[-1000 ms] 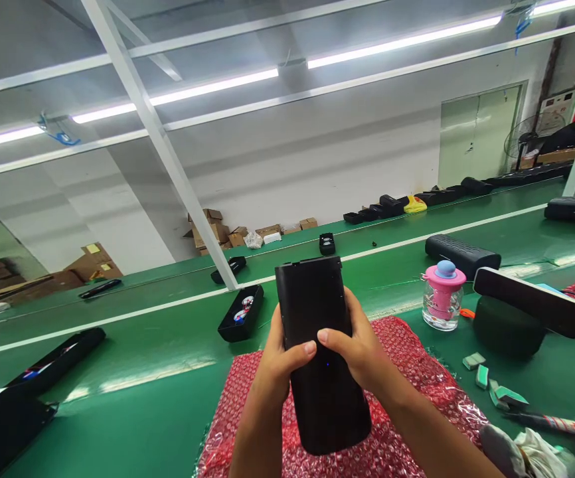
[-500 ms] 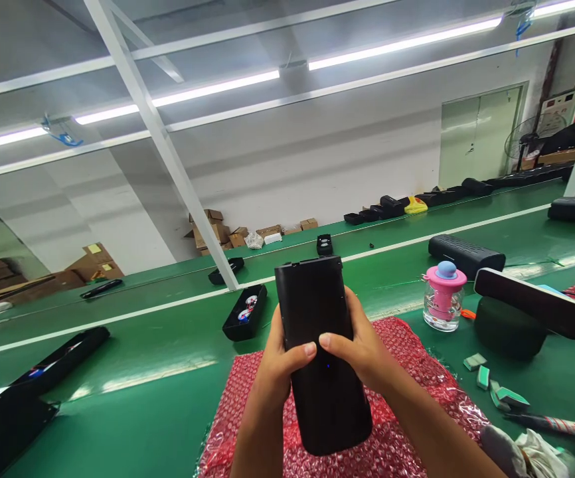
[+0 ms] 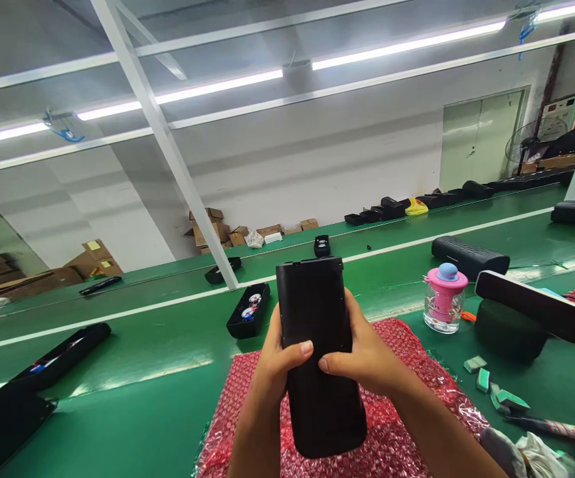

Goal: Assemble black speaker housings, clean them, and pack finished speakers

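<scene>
A black speaker housing stands tilted away from me, its smooth long face towards me. My left hand grips its left side, the thumb lying across the face. My right hand wraps round the opposite side, with its thumb pressed on the face near the other thumb. The fingers behind the housing are hidden. Beneath it is a sheet of red bubble wrap on the green bench.
Open black housings with wired parts lie left, one of them just beyond my hands. Rightward are a pink-lidded bottle, a phone propped on a dark round object, a black speaker, small green-and-white pads and a striped tool.
My right thumb has slid down a little on the face, and a small blue light seen there before no longer shows. The housing's lower end has shifted slightly left.
</scene>
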`<state>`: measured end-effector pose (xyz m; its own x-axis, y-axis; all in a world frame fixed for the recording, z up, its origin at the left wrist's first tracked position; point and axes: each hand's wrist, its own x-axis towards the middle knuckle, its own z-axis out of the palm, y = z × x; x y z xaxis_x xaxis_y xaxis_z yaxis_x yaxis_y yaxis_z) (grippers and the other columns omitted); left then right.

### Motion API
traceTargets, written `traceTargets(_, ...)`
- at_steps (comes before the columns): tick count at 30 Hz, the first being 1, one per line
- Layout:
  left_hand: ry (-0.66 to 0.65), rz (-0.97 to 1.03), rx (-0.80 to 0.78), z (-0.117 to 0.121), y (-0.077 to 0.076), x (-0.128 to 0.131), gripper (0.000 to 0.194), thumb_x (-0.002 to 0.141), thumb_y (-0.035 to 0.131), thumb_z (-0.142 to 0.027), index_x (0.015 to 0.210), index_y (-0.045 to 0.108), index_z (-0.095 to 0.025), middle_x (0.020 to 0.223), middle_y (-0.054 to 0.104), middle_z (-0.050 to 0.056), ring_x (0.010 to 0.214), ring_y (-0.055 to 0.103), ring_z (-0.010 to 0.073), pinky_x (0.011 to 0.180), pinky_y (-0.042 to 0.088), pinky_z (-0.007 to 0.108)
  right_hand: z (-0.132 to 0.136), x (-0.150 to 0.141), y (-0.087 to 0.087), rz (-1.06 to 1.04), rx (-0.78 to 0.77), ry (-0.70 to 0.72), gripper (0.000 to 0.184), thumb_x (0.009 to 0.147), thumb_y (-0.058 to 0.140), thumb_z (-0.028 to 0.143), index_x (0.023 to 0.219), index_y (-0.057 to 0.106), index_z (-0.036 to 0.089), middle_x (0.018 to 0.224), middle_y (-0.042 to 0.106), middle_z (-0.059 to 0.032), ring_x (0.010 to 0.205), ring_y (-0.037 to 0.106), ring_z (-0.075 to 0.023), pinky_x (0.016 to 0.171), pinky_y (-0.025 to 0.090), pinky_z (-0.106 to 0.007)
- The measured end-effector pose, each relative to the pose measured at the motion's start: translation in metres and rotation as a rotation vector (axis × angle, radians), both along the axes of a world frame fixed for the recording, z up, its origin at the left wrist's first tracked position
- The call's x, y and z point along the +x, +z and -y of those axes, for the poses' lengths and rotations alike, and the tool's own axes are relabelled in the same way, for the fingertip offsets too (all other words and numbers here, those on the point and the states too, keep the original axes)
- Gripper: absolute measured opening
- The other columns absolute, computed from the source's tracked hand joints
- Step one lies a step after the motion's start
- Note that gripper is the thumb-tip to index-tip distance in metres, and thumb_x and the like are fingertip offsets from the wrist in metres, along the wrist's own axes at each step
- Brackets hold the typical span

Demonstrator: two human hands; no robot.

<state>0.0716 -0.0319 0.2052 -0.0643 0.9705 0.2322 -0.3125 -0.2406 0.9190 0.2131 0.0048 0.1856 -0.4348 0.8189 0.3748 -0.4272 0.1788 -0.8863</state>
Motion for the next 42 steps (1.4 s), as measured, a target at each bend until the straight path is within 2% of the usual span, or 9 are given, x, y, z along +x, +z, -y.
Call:
traceTargets(8,-0.08,0.06,0.05,-0.002,-0.003,-0.001,0.084,0.056,0.079,-0.032,0.134,0.05,-0.024,0.123,0.068,0.009,0.118,0.06,0.0414,0.1,0.048,0.053,0.007,-0.002,-0.002,0.021,-0.008,-0.095,0.106,0.06,0.077,0.017,0.15,0.023,0.031,0.143,0.048,-0.0097,0.127,0.052,-0.0335,0.104,0.046,-0.054)
traceTargets(12,-0.077,0.081,0.065,0.001,-0.002,-0.001,0.085,0.054,0.08,-0.03,0.134,0.05,-0.024,0.123,0.068,0.009,0.117,0.061,0.0417,0.099,0.049,0.053,0.013,-0.003,-0.002,0.026,0.02,-0.112,0.107,0.062,0.074,0.017,0.152,0.019,0.032,0.147,0.044,-0.0096,0.131,0.049,-0.0335,0.107,0.044,-0.055)
traceTargets(18,-0.005,0.105,0.103,0.004,-0.002,-0.003,0.093,0.049,0.081,-0.029,0.135,0.046,-0.023,0.118,0.07,0.008,0.117,0.061,0.0412,0.1,0.049,0.052,0.011,-0.001,-0.003,0.049,0.14,-0.022,0.12,0.063,0.074,0.017,0.152,-0.005,0.038,0.149,0.04,-0.0095,0.126,0.053,-0.0312,0.104,0.046,-0.056)
traceTargets(21,0.041,0.077,0.115,0.007,0.0,-0.003,0.097,0.049,0.081,-0.03,0.138,0.043,-0.024,0.118,0.069,0.008,0.117,0.06,0.0408,0.099,0.05,0.052,0.009,-0.007,-0.005,-0.08,0.151,0.07,0.108,0.069,0.075,0.023,0.149,0.005,0.037,0.149,0.038,-0.0088,0.133,0.048,-0.0303,0.11,0.041,-0.055)
traceTargets(25,0.079,0.0,0.083,0.01,0.003,0.003,0.097,0.048,0.082,-0.029,0.137,0.043,-0.024,0.123,0.068,0.009,0.117,0.061,0.0398,0.098,0.05,0.049,0.008,-0.018,-0.007,-0.281,0.046,0.011,0.084,0.076,0.072,0.028,0.14,0.019,0.034,0.14,0.046,-0.0073,0.127,0.053,-0.0275,0.109,0.043,-0.052)
traceTargets(30,0.059,0.034,0.06,0.008,0.004,0.008,0.098,0.05,0.081,-0.029,0.139,0.039,-0.025,0.122,0.068,0.009,0.117,0.061,0.0406,0.1,0.049,0.053,0.006,-0.019,-0.004,-0.253,0.054,-0.051,0.082,0.074,0.073,0.026,0.139,0.023,0.033,0.134,0.05,-0.0075,0.121,0.056,-0.0271,0.105,0.046,-0.048)
traceTargets(32,0.05,0.04,0.078,0.008,0.004,0.006,0.098,0.049,0.081,-0.028,0.138,0.04,-0.025,0.119,0.07,0.009,0.115,0.062,0.0415,0.099,0.05,0.054,0.006,-0.015,-0.003,-0.218,0.089,-0.031,0.084,0.076,0.073,0.026,0.141,0.021,0.033,0.137,0.048,-0.0077,0.123,0.055,-0.0258,0.106,0.044,-0.047)
traceTargets(38,0.059,0.037,0.091,0.007,0.004,-0.001,0.09,0.047,0.082,-0.028,0.13,0.048,-0.025,0.113,0.071,0.007,0.114,0.062,0.0419,0.098,0.051,0.054,0.002,-0.004,-0.005,-0.196,0.13,0.253,0.112,0.07,0.076,0.02,0.151,0.0,0.035,0.157,0.029,-0.0096,0.14,0.041,-0.0281,0.111,0.039,-0.048)
traceTargets(42,0.048,0.05,0.069,0.004,0.002,-0.001,0.092,0.048,0.082,-0.028,0.132,0.045,-0.025,0.112,0.071,0.008,0.111,0.063,0.0419,0.097,0.05,0.055,-0.002,-0.003,-0.008,-0.096,0.111,0.21,0.116,0.066,0.072,0.014,0.151,-0.004,0.036,0.157,0.029,-0.0119,0.131,0.051,-0.0313,0.098,0.049,-0.05)
